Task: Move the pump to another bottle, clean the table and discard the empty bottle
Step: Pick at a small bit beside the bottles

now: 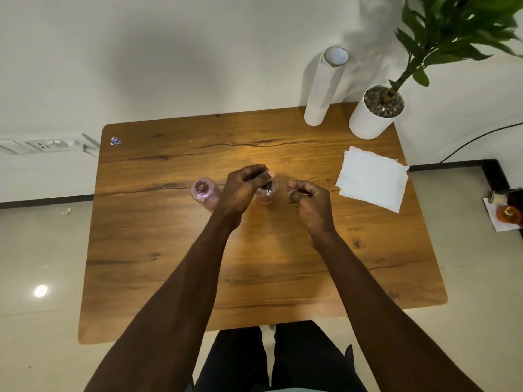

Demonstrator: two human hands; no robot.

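Note:
Two pink see-through bottles stand on the wooden table (254, 273). The left bottle (205, 192) is open at the neck with no pump. My left hand (243, 188) is closed over the top of the second pink bottle (266, 195), gripping a dark pump (268, 185) at its mouth; most of the pump is hidden by my fingers. Just to the right of that bottle, my right hand (308, 198) hovers with its fingers curled and nothing visible in it. A white paper sheet (373, 178) lies flat at the right side of the table.
A tall white paper roll (325, 86) and a white potted plant (373, 114) stand at the table's back right corner. A small wrapper scrap (115, 141) lies at the back left corner. On the floor to the right are small items (506, 210). A wall socket (48, 145) is at left.

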